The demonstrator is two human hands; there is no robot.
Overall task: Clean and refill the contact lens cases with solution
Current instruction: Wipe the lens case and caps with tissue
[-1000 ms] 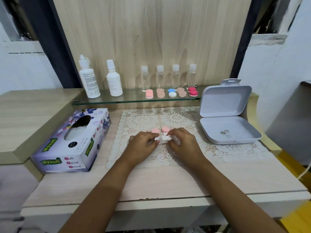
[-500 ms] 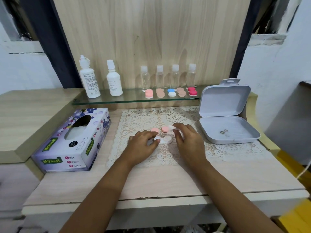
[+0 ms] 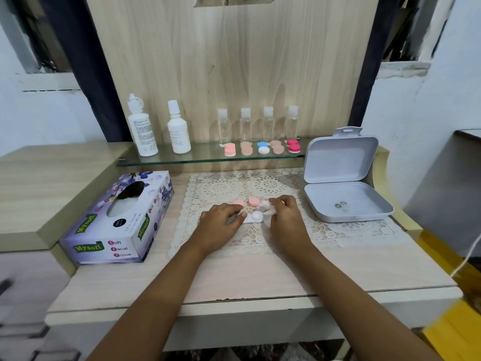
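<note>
A white contact lens case lies uncapped on the lace mat. My left hand pins its left end with the fingertips. My right hand pinches a crumpled white tissue just right of the case's right well. Two pink caps sit on the mat just behind the case. On the glass shelf stand two white solution bottles, several small clear bottles and several more lens cases.
A purple tissue box lies left of the mat. An open white plastic box with small lenses in its tray stands at the right. A white cable hangs beyond the table's right edge.
My right hand has lifted the tissue off the case and drawn it back to the right, uncovering the right well. My left hand stays on the case.
</note>
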